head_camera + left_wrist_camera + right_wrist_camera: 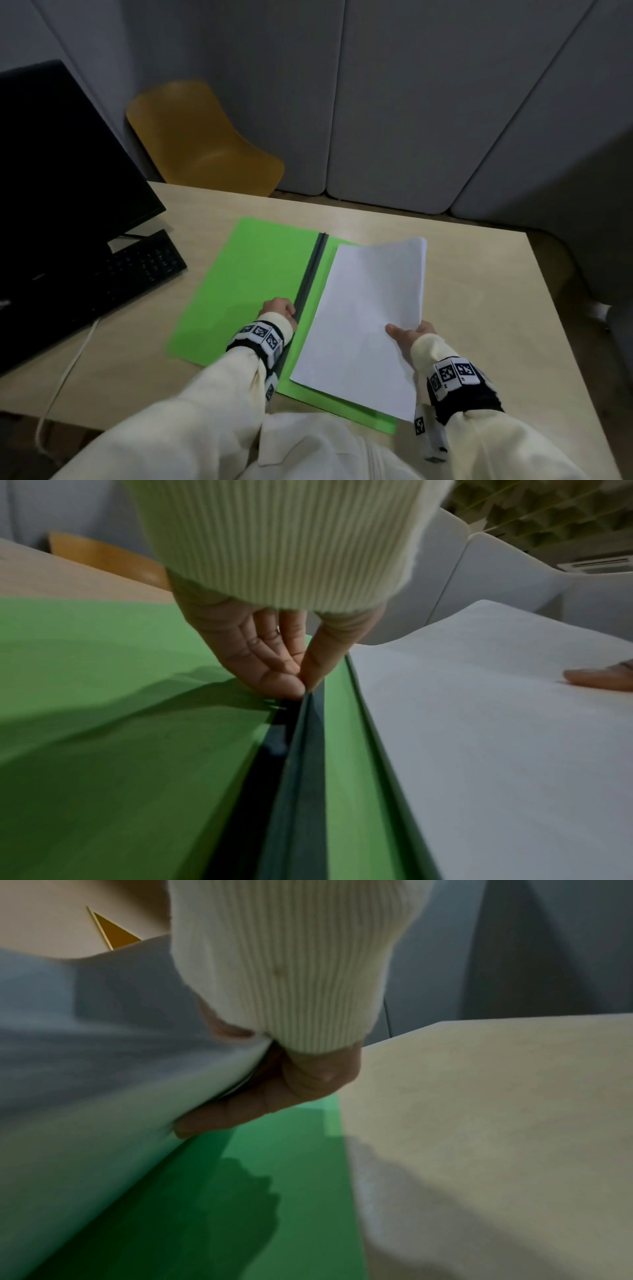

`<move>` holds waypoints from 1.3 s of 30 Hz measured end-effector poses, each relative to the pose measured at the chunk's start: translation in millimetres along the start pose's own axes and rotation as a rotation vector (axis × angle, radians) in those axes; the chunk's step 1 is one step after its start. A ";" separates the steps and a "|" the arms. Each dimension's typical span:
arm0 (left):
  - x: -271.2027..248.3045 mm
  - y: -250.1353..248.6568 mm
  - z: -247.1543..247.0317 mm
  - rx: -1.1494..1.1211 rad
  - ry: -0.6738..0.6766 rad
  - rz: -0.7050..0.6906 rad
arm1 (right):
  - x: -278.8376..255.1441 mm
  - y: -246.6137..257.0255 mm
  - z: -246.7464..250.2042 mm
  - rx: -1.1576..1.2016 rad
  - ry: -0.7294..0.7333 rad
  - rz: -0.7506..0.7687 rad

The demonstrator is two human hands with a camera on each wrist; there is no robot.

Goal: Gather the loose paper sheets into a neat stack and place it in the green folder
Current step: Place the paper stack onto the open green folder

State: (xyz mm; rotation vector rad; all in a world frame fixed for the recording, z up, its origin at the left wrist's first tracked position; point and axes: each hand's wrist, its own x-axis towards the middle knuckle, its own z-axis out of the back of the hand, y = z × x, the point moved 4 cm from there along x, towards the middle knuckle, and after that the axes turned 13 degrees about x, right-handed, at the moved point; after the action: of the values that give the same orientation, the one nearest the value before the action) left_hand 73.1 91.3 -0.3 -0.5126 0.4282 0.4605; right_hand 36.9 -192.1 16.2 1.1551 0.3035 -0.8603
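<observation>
Looking down from the head view, the gathering part seems pretty much done: the paper stack [366, 315] is squared up and sits over the right half of the open green folder [246, 284] on the table [496, 274]. The right hand [409, 337] pinches the stack's right edge, thumb on top, and that side is lifted and curling, so it isn't lying flat yet. The left hand [277, 308] is down at the dark spine strip [311, 270]. What's left, probably: lay the sheets flat and close the cover. A monitor [61, 164] and keyboard [137, 270] sit just left of the folder, and a yellow chair [202, 137] stands behind the table; none of it blocks anything

Left wrist view: fingertips [287, 685] come together pinching the raised edge of the spine strip, the stack's inner edge close beside it

Right wrist view: fingers [240, 1107] curl under the sheets, clamped on them, with bare green folder below; it's blurry, so the sheet alignment can't be told
</observation>
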 end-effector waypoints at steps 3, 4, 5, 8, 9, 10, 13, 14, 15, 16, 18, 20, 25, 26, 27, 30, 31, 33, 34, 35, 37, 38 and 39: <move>-3.5 -27.9 -24.8 0.003 0.065 -0.007 | 13.2 4.6 22.7 -0.059 -0.030 -0.026; -6.1 -35.1 -33.1 0.001 0.086 -0.007 | 18.0 4.9 29.0 -0.085 -0.041 -0.046; -8.3 -41.5 -41.3 -0.001 0.107 -0.009 | 23.1 5.0 34.4 -0.110 -0.047 -0.063; -11.4 -53.8 -60.0 -0.026 0.136 -0.010 | 38.8 4.3 45.1 -0.175 -0.049 -0.104; -11.7 -56.0 -61.3 -0.042 0.141 -0.010 | 43.6 4.1 47.2 -0.196 -0.045 -0.111; -10.8 -56.3 -60.7 -0.054 0.146 -0.006 | 48.3 3.6 48.0 -0.210 -0.038 -0.116; 2.5 -44.2 -45.0 -0.082 0.105 0.021 | 60.1 4.9 45.9 -0.237 -0.024 -0.094; 8.9 -34.2 -33.7 -0.091 0.063 0.065 | 63.1 5.8 43.6 -0.243 -0.020 -0.081; 15.1 -22.0 -20.9 -0.100 0.014 0.119 | 65.8 6.5 40.8 -0.251 -0.010 -0.070; 21.3 -6.9 -8.4 -0.095 -0.021 0.180 | 67.2 7.5 37.6 -0.266 0.001 -0.069; 29.7 24.2 15.5 0.003 -0.042 0.285 | 70.1 8.7 32.3 -0.292 0.006 -0.076; 31.8 53.1 32.2 0.137 -0.047 0.398 | 73.3 8.6 28.8 -0.292 -0.001 -0.075; 23.8 85.3 42.6 0.215 -0.067 0.550 | 81.0 4.1 24.8 -0.306 0.002 -0.086; 24.9 87.3 41.2 0.213 -0.073 0.552 | 82.0 4.3 24.5 -0.306 0.006 -0.079; 25.9 87.6 39.8 0.211 -0.074 0.558 | 82.9 4.3 24.5 -0.307 0.008 -0.079; 28.3 84.4 34.7 0.182 -0.061 0.583 | 86.7 2.6 24.3 -0.297 0.022 -0.076; 27.3 81.7 34.9 0.178 -0.061 0.595 | 87.2 2.4 24.0 -0.294 0.026 -0.066; 26.2 79.0 33.3 0.177 -0.061 0.612 | 88.5 1.7 24.1 -0.299 0.031 -0.068; 26.4 78.8 32.3 0.172 -0.066 0.622 | 88.6 1.5 24.2 -0.297 0.034 -0.070; 24.3 77.0 32.9 0.174 -0.068 0.629 | 89.2 1.6 24.0 -0.289 0.040 -0.067; 23.8 77.6 32.7 0.181 -0.062 0.641 | 89.6 1.3 24.9 -0.268 0.038 -0.049; 24.4 78.6 32.5 0.176 -0.049 0.651 | 89.9 0.2 26.1 -0.258 0.029 -0.038; 24.1 79.0 33.0 0.185 -0.031 0.665 | 90.1 -1.0 28.1 -0.250 0.016 -0.028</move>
State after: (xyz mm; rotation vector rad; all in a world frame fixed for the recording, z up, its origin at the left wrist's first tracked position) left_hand 61.0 178.2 -15.0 -0.1709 0.6044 1.0558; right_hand 89.2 -256.4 -28.8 0.9268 0.4293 -0.8130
